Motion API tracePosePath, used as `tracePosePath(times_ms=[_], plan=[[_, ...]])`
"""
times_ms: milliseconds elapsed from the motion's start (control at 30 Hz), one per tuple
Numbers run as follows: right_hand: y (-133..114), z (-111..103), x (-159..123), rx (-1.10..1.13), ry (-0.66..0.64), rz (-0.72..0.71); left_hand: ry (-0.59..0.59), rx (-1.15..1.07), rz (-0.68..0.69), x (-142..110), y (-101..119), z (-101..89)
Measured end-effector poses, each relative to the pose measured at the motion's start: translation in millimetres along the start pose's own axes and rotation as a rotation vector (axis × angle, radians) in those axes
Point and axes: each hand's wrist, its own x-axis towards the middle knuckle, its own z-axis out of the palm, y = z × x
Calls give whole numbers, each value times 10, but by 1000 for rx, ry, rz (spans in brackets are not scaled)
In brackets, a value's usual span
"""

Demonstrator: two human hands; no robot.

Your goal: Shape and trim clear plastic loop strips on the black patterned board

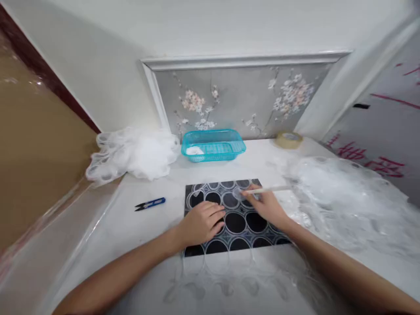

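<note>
A black board (244, 221) lies on the white table, covered by a clear sheet of linked rings (226, 262) that runs toward me. My left hand (201, 222) rests on the board's left part, fingers curled and pressing the sheet flat. My right hand (266, 205) is on the board's upper right, pinching a thin white stick (274, 189) whose near end touches a ring. The stick points off to the right.
A turquoise plastic basket (213, 145) with something white inside stands at the back. Blue thread snips (151, 204) lie left of the board. A heap of white ringed material (134, 153) sits back left, a larger clear heap (341, 197) right, a tape roll (288, 140) behind.
</note>
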Motion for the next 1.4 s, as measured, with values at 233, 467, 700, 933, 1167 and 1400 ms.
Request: tracePosePath(times_ms=[233, 467, 700, 933, 1167, 1400], plan=[[-30, 277, -39, 90, -81, -23, -44, 17, -32, 156, 244, 189], [20, 282, -59, 60, -70, -27, -49, 6, -36, 114, 229, 241], [-4, 281, -60, -63, -74, -82, -47, 9, -30, 102, 231, 267], [-103, 309, -145, -327, -175, -238, -55, -28, -17, 96, 220, 274], [-135, 19, 146, -525, -5, -148, -32, -49, -38, 60, 219, 287], [108, -598, 228, -423, 319, 54, -20, -67, -50, 132, 163, 152]])
